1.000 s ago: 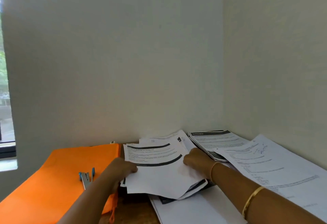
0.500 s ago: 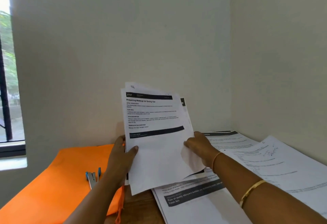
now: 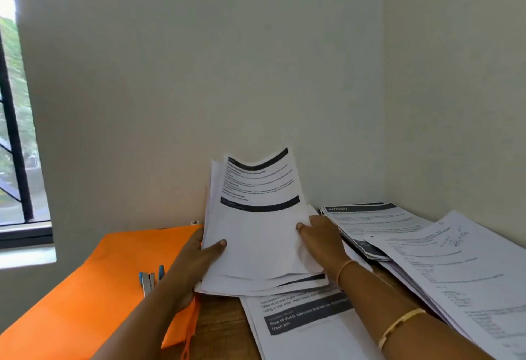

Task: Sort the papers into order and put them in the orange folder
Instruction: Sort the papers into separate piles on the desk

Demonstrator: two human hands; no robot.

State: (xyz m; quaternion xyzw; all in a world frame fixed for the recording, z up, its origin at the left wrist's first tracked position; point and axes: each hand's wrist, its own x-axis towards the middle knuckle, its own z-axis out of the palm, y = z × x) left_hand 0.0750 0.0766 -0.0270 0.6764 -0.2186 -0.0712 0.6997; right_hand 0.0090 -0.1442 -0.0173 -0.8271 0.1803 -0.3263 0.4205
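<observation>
Papers (image 3: 256, 245), a loose stack of printed sheets, are held tilted up over the wooden table (image 3: 222, 322), between the orange folder (image 3: 108, 268) and the piles to the right. The left edge is gripped by the left hand (image 3: 199, 257), with the thumb laid on the top sheet and the fingers hidden behind. The right edge is pinched in like manner by the right hand (image 3: 318, 240). The lower edges are stepped and uneven, and the top is bowed. Whether the stack touches the banner-headed sheet (image 3: 307, 322) beneath it cannot be told.

The stack is judged light, limp and slippery sheet against sheet; no staple or clip is seen. Hold is best taken at both long edges near mid-height, so that the sheets can be squared against the table. From a one-handed corner pinch, fanning and spilling are to be expected.

The folder is laid flat, just left of the left hand. A small blue-and-metal stapler-like tool (image 3: 150, 278) rests on it and would probably have to be moved before the folder is opened. A pile headed KITCHEN (image 3: 367, 217) lies behind the right hand, partly overlapped by a broader pile (image 3: 455, 268) along the right wall. A gold bangle (image 3: 401, 322) is worn on the right forearm.
</observation>
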